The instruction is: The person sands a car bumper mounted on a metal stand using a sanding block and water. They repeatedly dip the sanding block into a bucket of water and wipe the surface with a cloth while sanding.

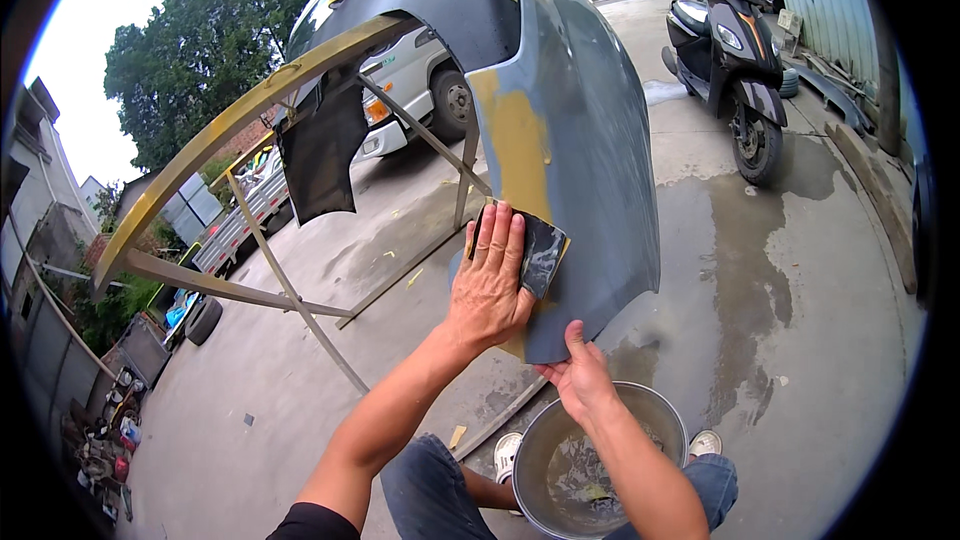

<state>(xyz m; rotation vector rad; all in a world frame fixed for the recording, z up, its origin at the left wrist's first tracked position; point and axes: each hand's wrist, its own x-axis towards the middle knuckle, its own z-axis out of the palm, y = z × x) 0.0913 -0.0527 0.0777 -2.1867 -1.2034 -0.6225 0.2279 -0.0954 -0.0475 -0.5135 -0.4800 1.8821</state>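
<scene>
A grey car bumper (590,160) stands on end in front of me, with a strip of yellow-brown filler (520,145) down its near side. My left hand (490,275) presses a dark, wet sheet of sandpaper (543,252) against the lower part of that strip. Its fingers lie straight over the sheet, and the thumb is tucked at the sheet's lower edge. Lower down, my right hand (580,375) grips the bumper's bottom edge, thumb on the outer face and fingers behind, partly hidden.
A metal basin (672,410) of cloudy water sits between my feet. The bumper leans on a metal stand (210,285). Behind are a white truck (400,90) and, at right, a black scooter (745,60). Wet patches (745,270) mark the concrete.
</scene>
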